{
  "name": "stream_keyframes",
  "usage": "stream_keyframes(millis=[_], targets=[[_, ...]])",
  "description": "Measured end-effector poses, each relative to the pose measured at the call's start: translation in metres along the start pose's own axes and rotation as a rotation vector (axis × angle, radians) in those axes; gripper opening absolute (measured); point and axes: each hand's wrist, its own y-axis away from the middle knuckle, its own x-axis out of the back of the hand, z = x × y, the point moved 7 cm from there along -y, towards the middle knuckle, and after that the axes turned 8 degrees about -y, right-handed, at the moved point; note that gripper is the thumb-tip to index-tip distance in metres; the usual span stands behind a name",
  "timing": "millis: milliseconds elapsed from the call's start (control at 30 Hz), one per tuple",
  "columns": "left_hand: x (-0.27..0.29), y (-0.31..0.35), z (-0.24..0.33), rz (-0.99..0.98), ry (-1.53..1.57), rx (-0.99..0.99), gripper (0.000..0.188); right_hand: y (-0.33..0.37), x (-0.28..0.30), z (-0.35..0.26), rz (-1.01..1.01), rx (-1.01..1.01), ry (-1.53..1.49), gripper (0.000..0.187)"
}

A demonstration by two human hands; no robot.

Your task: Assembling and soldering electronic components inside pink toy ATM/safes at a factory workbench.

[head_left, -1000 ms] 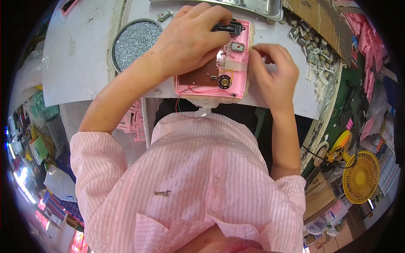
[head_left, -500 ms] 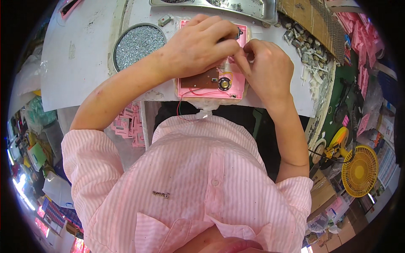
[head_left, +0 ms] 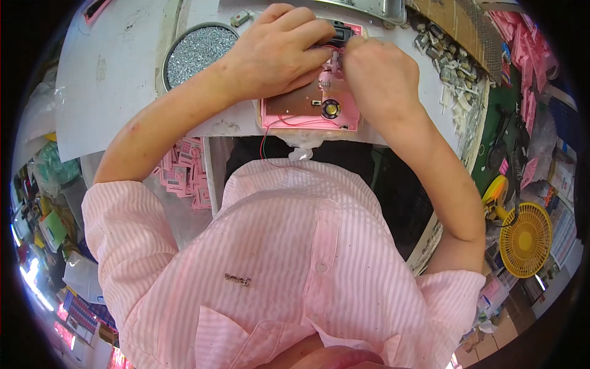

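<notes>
A pink plastic housing (head_left: 348, 117) lies on the worktable on a pale wrapped pad. Fixed in it are a brown circuit board (head_left: 292, 104), a small round speaker (head_left: 330, 109) and thin red wires. My left hand (head_left: 276, 52) reaches over the housing's left side, its fingers bent and closed near the middle parts. Opposite it, my right hand (head_left: 382, 74) is closed at the right edge, beside a black component (head_left: 340, 34). The right fingertips are hidden under the hand. What either hand pinches cannot be made out.
A round tin (head_left: 203, 55) full of small screws stands left of the housing. Behind lies a metal tray (head_left: 375, 8). Small metal and white parts (head_left: 452, 80) are heaped at the right, beside cardboard (head_left: 458, 34). Pink parts (head_left: 184, 169) lie below the table's front edge.
My right hand has turned over and moved slightly up toward the black component, its elbow swinging outward. My left hand has shifted a little up and left.
</notes>
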Motion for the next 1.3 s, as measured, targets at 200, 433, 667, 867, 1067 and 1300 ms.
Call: stream_keyframes(millis=[200,433,667,867,1067,1300], targets=[[-0.009,0.012,0.018,-0.164,0.027,-0.118,0.052,0.022,-0.016,0.062,-0.058,-0.372,-0.95,0.021],[-0.012,0.012,0.015,-0.373,0.037,-0.225,0.08,0.034,-0.039,0.062,0.094,-0.58,-1.219,0.018],[-0.014,0.01,-0.003,-0.476,0.041,-0.3,0.081,0.034,-0.012,0.039,0.28,-0.387,-0.747,0.02],[-0.01,0.009,-0.005,-0.496,0.013,-0.361,0.078,0.038,-0.017,0.037,0.326,-0.421,-0.711,0.019],[-0.016,0.012,-0.022,-0.607,0.175,-0.425,0.068,-0.041,0.052,0.184,0.465,-0.276,-0.852,0.02],[-0.019,0.003,-0.032,-0.572,0.245,-0.552,0.07,-0.204,0.007,0.428,-0.432,-0.542,0.47,0.037]])
